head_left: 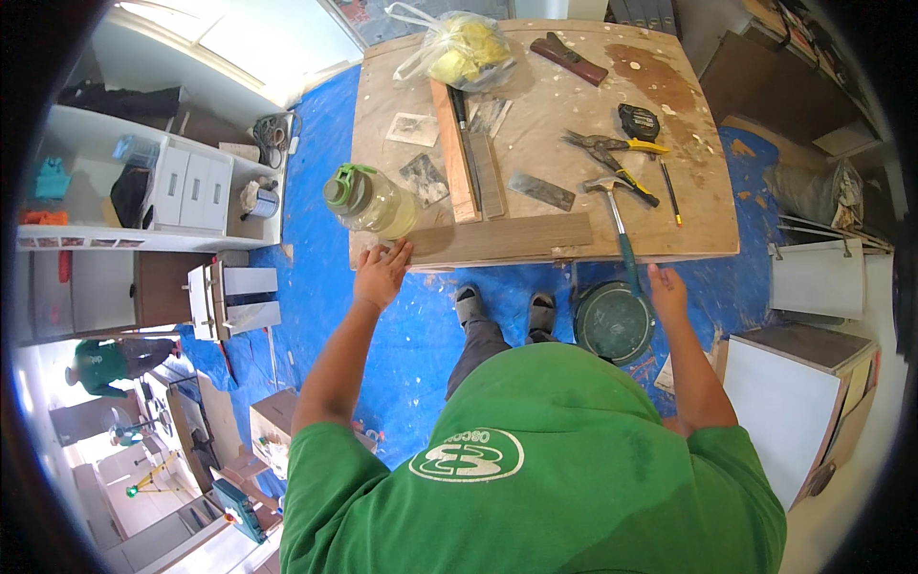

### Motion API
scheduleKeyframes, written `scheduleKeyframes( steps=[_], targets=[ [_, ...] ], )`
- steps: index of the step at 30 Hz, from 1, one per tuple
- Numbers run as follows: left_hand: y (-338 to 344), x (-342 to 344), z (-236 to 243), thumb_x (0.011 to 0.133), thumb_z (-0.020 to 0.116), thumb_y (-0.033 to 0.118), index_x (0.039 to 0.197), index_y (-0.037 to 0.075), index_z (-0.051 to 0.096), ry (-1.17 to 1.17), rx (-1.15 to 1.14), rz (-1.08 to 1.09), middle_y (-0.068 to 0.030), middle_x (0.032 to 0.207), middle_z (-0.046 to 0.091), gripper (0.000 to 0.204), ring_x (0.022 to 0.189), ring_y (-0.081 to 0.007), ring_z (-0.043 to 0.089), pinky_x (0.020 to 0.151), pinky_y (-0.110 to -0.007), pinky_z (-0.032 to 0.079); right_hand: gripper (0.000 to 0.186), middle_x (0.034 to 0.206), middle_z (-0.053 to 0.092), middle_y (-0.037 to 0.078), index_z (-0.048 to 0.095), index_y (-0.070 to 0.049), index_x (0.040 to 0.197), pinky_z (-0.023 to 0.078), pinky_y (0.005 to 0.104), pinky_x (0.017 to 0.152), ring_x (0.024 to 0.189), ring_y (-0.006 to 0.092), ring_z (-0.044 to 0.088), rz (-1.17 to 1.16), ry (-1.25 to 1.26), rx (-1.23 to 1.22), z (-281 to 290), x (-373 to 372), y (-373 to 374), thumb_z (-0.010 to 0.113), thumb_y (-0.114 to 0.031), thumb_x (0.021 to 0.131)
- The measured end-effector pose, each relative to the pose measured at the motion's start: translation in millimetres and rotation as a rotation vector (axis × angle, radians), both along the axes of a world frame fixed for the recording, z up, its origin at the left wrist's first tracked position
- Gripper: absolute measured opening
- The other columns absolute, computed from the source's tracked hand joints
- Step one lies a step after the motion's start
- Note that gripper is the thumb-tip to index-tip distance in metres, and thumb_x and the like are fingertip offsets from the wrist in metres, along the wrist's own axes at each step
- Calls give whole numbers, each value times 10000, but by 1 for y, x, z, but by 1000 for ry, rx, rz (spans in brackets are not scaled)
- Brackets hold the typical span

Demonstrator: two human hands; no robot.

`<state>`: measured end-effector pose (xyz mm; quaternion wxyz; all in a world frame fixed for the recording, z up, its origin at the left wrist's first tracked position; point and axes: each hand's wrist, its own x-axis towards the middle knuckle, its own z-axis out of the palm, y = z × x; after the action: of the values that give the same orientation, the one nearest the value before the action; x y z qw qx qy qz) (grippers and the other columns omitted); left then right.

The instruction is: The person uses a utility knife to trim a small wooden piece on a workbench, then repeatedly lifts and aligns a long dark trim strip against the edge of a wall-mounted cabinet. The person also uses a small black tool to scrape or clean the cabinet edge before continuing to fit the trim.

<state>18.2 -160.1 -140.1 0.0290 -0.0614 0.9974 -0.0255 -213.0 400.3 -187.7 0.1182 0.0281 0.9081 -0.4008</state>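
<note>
Along the tabletop point(555, 120) edge, the left hand point(381, 275) lay loosely spread against a wood-grain strip point(507, 239). Whether the right hand point(667, 289), near a claw hammer point(625, 246), gripped anything was unclear.

1 head-worn fisheye camera looks steeply down over the green shirt point(555, 459) toward the worktable point(545, 134) just ahead.

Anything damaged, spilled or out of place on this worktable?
Yes: a brown patch at the far right of the worktable, stained or worn, unlike the paler surface; and the hammer has its handle past the near edge, perhaps easily knocked.
</note>
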Motion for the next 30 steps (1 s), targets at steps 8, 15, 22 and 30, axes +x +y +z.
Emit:
scheduleKeyframes(
  steps=[8, 15, 22, 30],
  targets=[
    [22, 0, 60, 865, 647, 96, 1193, 106, 690, 196, 172, -231, -68, 1063, 730, 331, 898, -291, 663, 837, -423, 543, 139, 800, 640, 144, 672, -33, 926, 514, 415, 756, 805, 309, 639, -105, 206, 10, -88, 84, 80, 698, -157, 869],
    [78, 6, 99, 977, 620, 188, 1264, 35, 671, 483, 660, -201, -222, 1040, 735, 328, 847, -377, 703, 742, -465, 576, 374, 793, 702, 149, 733, -44, 795, 540, 418, 726, 749, 300, 672, -95, -95, 37, 52, 113, -30, 775, -404, 887],
    [98, -86, 148, 948, 593, 6, 1298, -3, 649, 278, 772, -560, -239, 1090, 714, 354, 936, -407, 695, 823, -432, 561, 844, 1132, 690, 114, 216, -102, 1615, 552, 370, 796, 950, 187, 641, 234, -335, -895, 169, 117, -158, 727, -302, 973],
    [140, -107, 143, 921, 650, 50, 1372, -41, 570, 81, 736, -1197, -250, 1307, 650, 466, 1199, -435, 620, 996, -479, 520, 476, 1027, 670, 97, 482, -85, 1411, 544, 347, 655, 857, 183, 646, -708, 78, -973, 182, 154, -237, 628, -305, 1015]
  ],
)
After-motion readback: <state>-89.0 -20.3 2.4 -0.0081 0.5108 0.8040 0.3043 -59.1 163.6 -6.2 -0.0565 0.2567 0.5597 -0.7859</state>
